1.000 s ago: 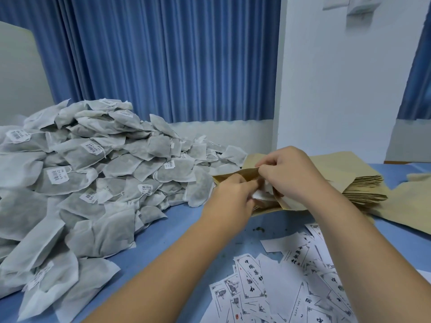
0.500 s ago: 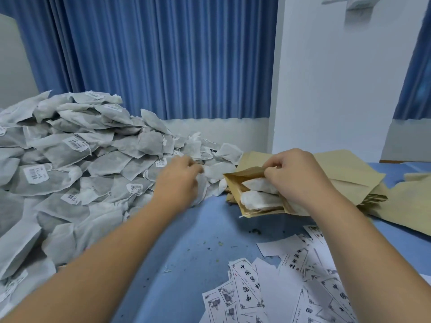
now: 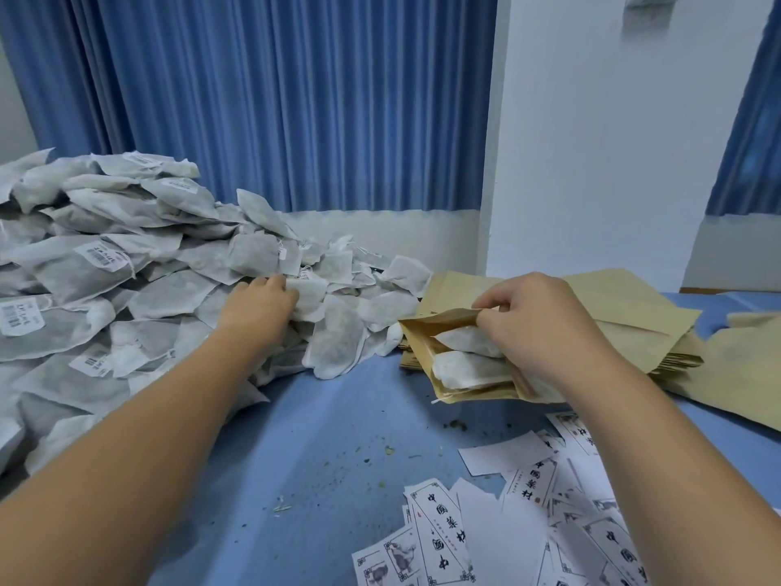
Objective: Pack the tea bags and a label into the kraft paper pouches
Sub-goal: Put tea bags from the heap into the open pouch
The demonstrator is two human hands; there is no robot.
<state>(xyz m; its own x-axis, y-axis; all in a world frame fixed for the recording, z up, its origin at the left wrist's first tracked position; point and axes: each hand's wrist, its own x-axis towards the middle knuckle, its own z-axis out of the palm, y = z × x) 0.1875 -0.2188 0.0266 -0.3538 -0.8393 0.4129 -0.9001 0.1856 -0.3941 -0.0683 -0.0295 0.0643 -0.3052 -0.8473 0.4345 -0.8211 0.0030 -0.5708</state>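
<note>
The left hand [image 3: 258, 308] is reaching into the near edge of the tea bag pile [image 3: 105, 268], its fingers curling round one white tea bag [image 3: 310, 296]. The right hand [image 3: 536, 327] is pinching the upper lip of a kraft paper pouch [image 3: 439, 323] and holding its mouth open toward the left. Two packed tea bags [image 3: 469, 367] are lying one above the other inside it, their ends showing. The pouch is resting on the left end of a stack of empty pouches [image 3: 625, 315], just right of the pile. On the blue table [image 3: 317, 416], printed labels [image 3: 439, 526] are lying scattered in front of the right forearm, apart from the pouch. Bits of tea are dotting the table between the forearms. A blue curtain [image 3: 274, 99] is hanging behind the pile.
</note>
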